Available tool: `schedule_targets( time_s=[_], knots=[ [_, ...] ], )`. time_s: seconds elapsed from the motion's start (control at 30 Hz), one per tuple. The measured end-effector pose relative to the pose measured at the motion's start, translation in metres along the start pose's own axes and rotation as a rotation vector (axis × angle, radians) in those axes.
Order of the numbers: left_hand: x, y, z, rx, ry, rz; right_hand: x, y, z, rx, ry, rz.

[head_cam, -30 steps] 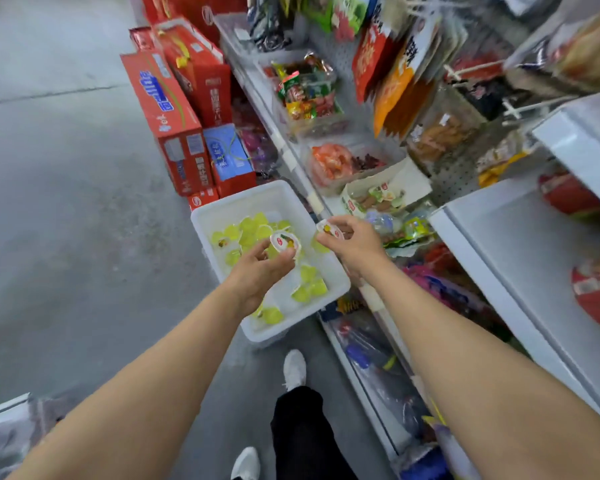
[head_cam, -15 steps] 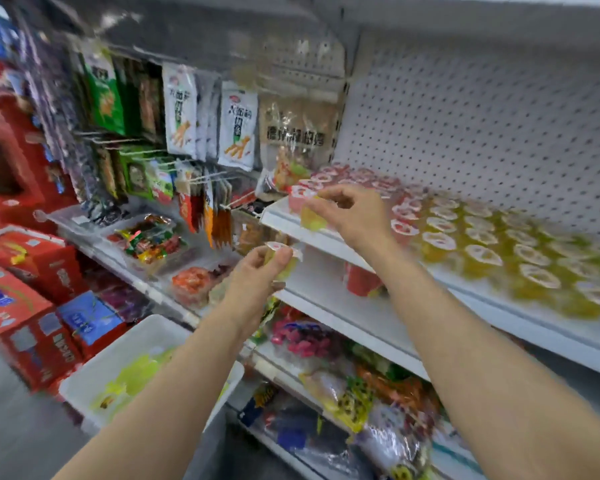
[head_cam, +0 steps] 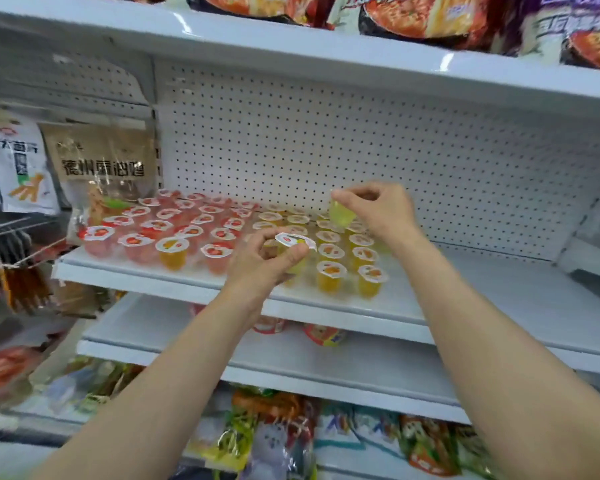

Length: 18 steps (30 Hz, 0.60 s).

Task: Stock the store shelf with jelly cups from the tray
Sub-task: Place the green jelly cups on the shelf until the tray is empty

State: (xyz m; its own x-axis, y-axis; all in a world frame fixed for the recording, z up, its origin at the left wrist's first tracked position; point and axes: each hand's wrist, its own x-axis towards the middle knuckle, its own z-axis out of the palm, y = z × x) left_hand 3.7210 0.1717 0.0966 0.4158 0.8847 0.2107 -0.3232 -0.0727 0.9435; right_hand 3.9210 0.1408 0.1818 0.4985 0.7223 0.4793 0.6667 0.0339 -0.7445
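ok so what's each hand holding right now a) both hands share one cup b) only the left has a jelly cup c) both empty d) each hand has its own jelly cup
d: the left hand grips a yellow-green jelly cup with its lid showing, at the shelf front, while the right hand pinches a second yellow-green cup above the back rows of orange cups.

The shelf (head_cam: 482, 299) lies bare to the right of the orange jelly cups (head_cam: 331, 275), open from its front edge back to the pegboard wall (head_cam: 361, 140). Red jelly cups (head_cam: 146, 233) crowd the left part, packed close in rows. The shelf above (head_cam: 291, 46) overhangs and caps the room overhead. Hanging snack bags (head_cam: 101, 168) block the left end.
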Motion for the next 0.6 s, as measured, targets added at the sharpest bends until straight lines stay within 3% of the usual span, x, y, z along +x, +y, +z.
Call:
schedule_targets(
  time_s=[0.23,0.6],
  knots=[
    [0.042,-0.020,0.071,0.070,-0.023,0.000,0.042,0.094,-0.067,-0.130,0.099,0.084],
    [0.086,-0.044,0.127,0.101,0.022,0.022,0.074,0.203,-0.052,-0.269,-0.123,0.144]
  ],
)
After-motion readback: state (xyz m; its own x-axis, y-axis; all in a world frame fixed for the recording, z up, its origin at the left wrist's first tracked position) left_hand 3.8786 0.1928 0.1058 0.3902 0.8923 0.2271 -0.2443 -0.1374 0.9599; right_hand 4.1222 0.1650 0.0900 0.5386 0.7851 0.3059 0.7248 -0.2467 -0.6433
